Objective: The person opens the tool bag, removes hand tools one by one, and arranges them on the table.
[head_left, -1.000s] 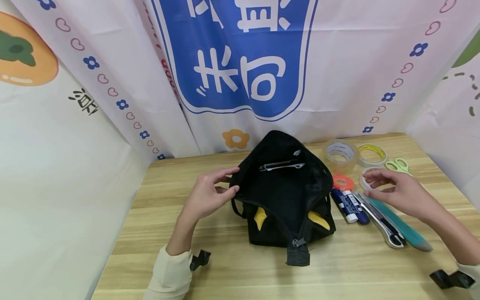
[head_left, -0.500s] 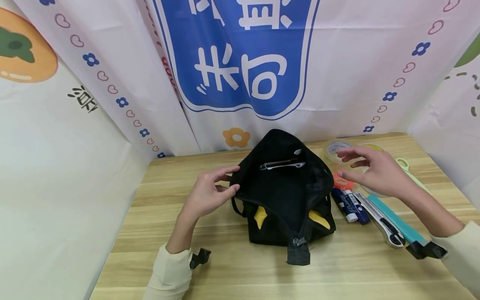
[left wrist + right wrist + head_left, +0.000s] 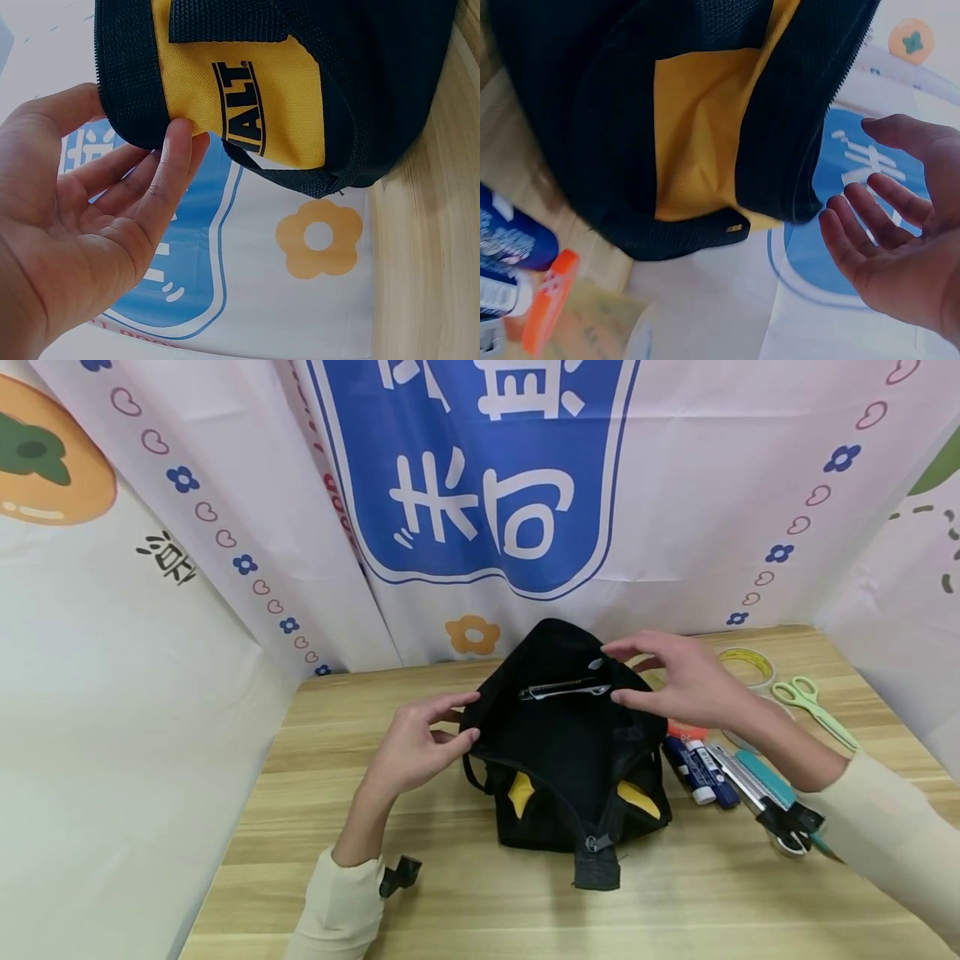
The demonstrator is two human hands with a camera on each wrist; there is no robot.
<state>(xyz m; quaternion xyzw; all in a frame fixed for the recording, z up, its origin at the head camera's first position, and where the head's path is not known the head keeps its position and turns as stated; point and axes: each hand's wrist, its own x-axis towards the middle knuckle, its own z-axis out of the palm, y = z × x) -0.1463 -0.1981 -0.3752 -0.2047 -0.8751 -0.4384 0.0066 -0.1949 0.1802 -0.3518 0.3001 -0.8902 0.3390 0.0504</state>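
A black and yellow tool bag (image 3: 555,806) stands unzipped, its mouth spread wide. My left hand (image 3: 420,747) holds the left rim, thumb at the zipper edge and fingers against the yellow panel (image 3: 289,105) outside. Inside the bag, a utility knife (image 3: 564,689) lies near the back wall. My right hand (image 3: 686,681) is at the right rim with fingers extended and nothing in them. In the right wrist view a small gap shows between those fingers (image 3: 847,225) and the bag's zipper edge.
Right of the bag lie two glue sticks (image 3: 697,772), another utility knife (image 3: 738,777), a teal tool (image 3: 765,777) partly under the right forearm, an orange ring (image 3: 686,731), a tape roll (image 3: 750,664) and green scissors (image 3: 813,706). A printed cloth (image 3: 675,527) hangs behind the wooden table.
My right hand has travelled left from above the tape rolls and scissors to the bag's right rim. My left hand and the bag have stayed in place.
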